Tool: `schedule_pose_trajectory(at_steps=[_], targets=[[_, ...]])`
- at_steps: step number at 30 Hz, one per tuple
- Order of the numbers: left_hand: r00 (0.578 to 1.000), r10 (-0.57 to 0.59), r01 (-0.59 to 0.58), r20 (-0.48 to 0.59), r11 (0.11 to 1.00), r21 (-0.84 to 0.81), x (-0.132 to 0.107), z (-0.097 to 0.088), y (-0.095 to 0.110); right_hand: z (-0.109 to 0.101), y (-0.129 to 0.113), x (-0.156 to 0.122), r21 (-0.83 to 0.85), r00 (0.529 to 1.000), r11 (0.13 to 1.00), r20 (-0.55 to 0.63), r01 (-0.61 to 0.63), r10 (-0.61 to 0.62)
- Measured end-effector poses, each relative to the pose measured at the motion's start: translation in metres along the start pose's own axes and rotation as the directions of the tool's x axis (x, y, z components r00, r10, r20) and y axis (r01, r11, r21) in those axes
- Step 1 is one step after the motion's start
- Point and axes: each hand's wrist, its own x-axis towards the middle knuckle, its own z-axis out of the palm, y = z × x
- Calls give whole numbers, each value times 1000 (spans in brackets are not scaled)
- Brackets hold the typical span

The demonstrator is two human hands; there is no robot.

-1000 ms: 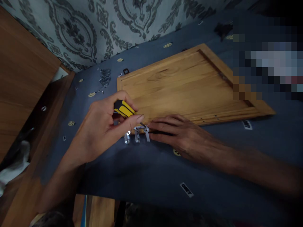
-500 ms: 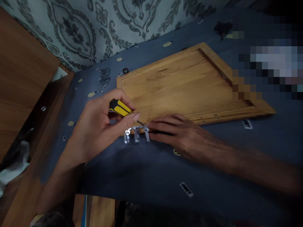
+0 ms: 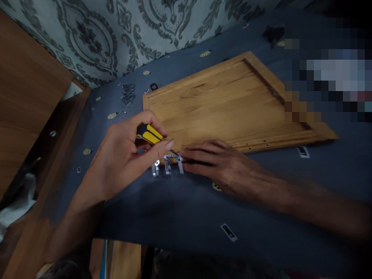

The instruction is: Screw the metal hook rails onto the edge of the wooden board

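Yellow screwdriver (image 3: 151, 135), pinched in your left hand (image 3: 119, 155), nudges forward, bracket (image 3: 167, 167) unmoved beside your right hand (image 3: 217, 159), its grip unclear, so alignment seems kept.

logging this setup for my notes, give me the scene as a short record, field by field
left hand: fingers closed on screwdriver
right hand: at panel's near edge, fingertips just beside the hooks
screwdriver: yellow and black handle, shaft slanting down to the rightmost hook
hooks: three, shiny metal, at panel's near edge
panel: wood, framed, lying on cloth
cloth: dark blue, printed
metal pieces: small pile beyond the left hand
screw at tip: too small to tell
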Motion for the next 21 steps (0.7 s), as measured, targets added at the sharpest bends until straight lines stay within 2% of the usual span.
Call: schedule_pose_trajectory(at_steps=[6, 12, 16, 21], targets=[[999, 12, -13, 43, 999, 29, 0, -2, 0, 2, 1, 0, -3, 1000, 1000, 0, -3, 3], [998, -48, 49, -27, 999, 16, 1, 2, -3, -1, -1, 3, -30, 1000, 999, -18, 12, -12], [999, -50, 50, -15, 999, -9, 1, 3, -4, -1, -1, 2, -19, 1000, 1000, -17, 6, -6], [998, -64, 64, 9, 997, 35, 0, 1, -4, 1, 0, 0, -8, 1000, 1000, -9, 2, -2]])
